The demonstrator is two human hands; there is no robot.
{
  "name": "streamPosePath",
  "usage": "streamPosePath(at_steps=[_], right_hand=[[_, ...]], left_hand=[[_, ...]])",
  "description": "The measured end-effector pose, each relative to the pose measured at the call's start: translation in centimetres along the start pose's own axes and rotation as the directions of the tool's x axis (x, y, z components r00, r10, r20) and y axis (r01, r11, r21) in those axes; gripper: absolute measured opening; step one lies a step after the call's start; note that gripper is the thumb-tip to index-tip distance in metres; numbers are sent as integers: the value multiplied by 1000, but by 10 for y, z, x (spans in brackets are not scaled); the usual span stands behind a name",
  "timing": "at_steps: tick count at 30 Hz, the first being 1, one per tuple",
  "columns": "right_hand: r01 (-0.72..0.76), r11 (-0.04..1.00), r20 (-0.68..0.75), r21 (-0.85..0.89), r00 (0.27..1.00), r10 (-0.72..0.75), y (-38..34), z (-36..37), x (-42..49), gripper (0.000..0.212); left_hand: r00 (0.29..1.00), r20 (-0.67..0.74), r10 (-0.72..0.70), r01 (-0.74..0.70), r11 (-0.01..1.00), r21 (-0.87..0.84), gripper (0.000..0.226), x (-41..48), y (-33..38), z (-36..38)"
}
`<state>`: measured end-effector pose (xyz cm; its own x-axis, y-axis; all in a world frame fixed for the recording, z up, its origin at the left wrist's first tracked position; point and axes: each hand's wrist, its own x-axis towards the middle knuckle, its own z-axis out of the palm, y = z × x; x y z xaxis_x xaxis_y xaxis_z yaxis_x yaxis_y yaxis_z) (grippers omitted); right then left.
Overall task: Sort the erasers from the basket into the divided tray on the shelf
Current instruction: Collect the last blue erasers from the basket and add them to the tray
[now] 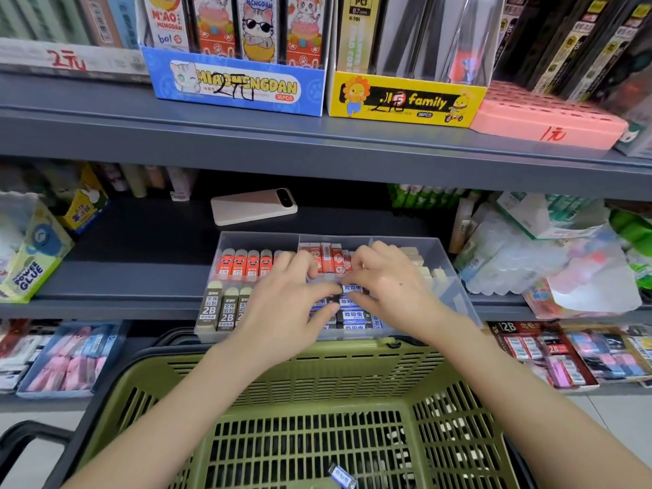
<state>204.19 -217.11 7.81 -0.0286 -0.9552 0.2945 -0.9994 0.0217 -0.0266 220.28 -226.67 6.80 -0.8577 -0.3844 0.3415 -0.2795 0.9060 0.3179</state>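
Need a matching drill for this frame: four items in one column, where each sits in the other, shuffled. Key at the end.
Items
1. red face erasers
2. 2B erasers
3. white phone
4. lone blue eraser

Places
A. bottom of the green basket
B. front-left compartment of the divided tray
C. on the shelf, behind the tray
D. back-left compartment of the tray

Pairs: 1-D, 2-B, 3-C, 4-A
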Motion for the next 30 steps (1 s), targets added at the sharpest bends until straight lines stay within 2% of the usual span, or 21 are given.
streamPosePath(at_steps=[5,8,10,11,14,18,21,22,24,26,28,30], right_hand=[[-63,996,14,68,998,62,2,0,2,21],[-120,991,-75,65,989,125,0,-4,-2,14],[-192,980,-156,-44,971,183,1,-7,-9,4],[-238,964,-168,-118,962,217,0,-8,-12,8],[-292,917,-98,-272,956,275,-4,-3,-18,19],[-286,932,-28,-222,958,287,-7,-4,-19,22],[-329,921,-52,-210,944,326,-14,-10,-18,23],[-355,923,-88,-149,935,345,-20,-13,-17,24],[-356,930,-169,95,915,368,-37,-22,-15,26],[-298,882,-151,365,916,372,-57,-29,-12,29],[-256,843,-114,473,931,347,-74,-30,-10,33],[-239,847,-120,474,936,332,-85,-28,-7,34]], left_hand=[[991,-77,-108,102,991,-83,21,-1,0,-4],[981,-93,-168,152,975,-162,20,-3,0,-9],[976,-102,-193,168,963,-209,23,-5,0,-12],[973,-104,-205,176,955,-237,26,-6,1,-13],[960,-81,-269,214,886,-412,36,-8,1,-15],[943,-59,-327,202,706,-679,47,-9,3,-19],[919,-15,-395,192,478,-857,42,-11,4,-20],[910,7,-415,177,372,-911,35,-12,3,-21],[892,87,-443,150,109,-983,29,-13,1,-21],[890,149,-431,104,-126,-987,29,-14,-1,-20],[887,195,-418,90,-259,-962,29,-15,-1,-21],[889,232,-395,105,-318,-942,32,-16,-1,-22]])
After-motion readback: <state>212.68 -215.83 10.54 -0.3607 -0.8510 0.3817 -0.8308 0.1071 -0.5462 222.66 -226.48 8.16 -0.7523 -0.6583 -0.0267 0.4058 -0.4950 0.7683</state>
